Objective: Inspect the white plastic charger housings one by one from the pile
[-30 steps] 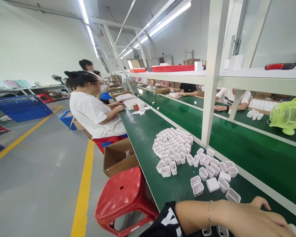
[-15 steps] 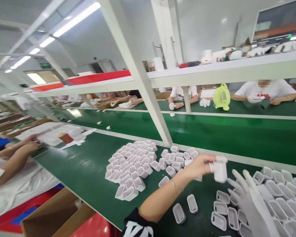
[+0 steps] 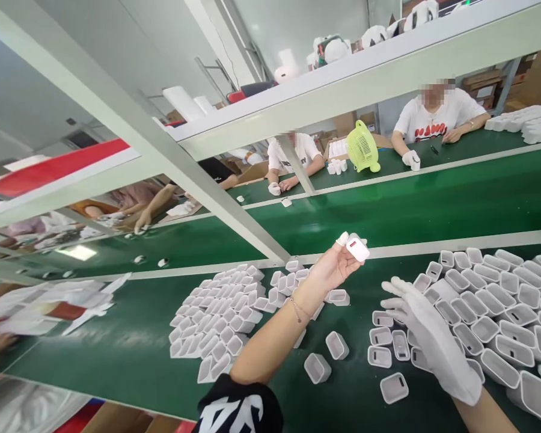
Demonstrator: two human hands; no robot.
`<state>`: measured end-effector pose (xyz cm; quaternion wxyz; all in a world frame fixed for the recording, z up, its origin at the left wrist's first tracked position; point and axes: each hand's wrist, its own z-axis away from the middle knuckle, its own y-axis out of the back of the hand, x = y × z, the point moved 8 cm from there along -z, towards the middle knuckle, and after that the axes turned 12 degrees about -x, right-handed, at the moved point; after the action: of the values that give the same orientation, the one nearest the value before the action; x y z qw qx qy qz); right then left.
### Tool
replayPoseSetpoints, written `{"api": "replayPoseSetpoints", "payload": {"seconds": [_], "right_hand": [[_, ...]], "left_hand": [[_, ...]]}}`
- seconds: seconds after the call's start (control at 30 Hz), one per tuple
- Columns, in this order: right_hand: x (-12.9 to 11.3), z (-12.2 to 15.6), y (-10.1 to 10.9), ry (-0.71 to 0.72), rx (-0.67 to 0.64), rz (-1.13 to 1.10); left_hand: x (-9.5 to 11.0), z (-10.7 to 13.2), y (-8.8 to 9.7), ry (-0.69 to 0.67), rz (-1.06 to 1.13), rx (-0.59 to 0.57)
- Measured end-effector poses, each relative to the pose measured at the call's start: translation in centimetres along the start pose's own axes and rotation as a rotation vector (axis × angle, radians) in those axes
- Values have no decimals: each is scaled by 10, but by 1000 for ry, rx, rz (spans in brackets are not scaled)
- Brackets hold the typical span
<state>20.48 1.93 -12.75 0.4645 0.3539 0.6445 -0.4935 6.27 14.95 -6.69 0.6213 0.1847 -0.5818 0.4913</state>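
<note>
My left hand (image 3: 329, 267), bare apart from a white covering on a fingertip, is raised over the bench and grips a small white plastic case (image 3: 359, 249). The end of this case faces me and shows a narrow slot with red in it. My right hand (image 3: 433, 334), in a white glove, is held with its fingers stretched out and has nothing in it. Below and beside it stand many open-topped white cases (image 3: 484, 294), some with a dark slot in the floor. Two loose cases (image 3: 318, 368) lie between my arms.
A block of similar white cases (image 3: 220, 310) stands on the green bench (image 3: 130, 343) to the left. Beyond a pale rail runs a green conveyor (image 3: 401, 207). A slanted post (image 3: 216, 201) and shelf (image 3: 342, 96) cross ahead. Co-workers sit opposite, near a lime-green fan (image 3: 362, 147).
My view has swung right and tilted. My left hand has turned the case so its slotted end faces me, and moved it away from my right hand, which stays open.
</note>
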Motion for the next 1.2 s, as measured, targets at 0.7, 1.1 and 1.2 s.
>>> {"api": "replayPoseSetpoints", "payload": {"seconds": [0.7, 1.1, 1.2], "right_hand": [[-16, -1, -17, -7, -28, -112], [-21, -5, -19, -165, 136, -103], [-18, -2, -15, -142, 161, -75]], "left_hand": [[5, -122, 30, -266, -1204, 17], [76, 39, 8, -640, -1294, 86], [83, 76, 20, -782, -1295, 176]]}}
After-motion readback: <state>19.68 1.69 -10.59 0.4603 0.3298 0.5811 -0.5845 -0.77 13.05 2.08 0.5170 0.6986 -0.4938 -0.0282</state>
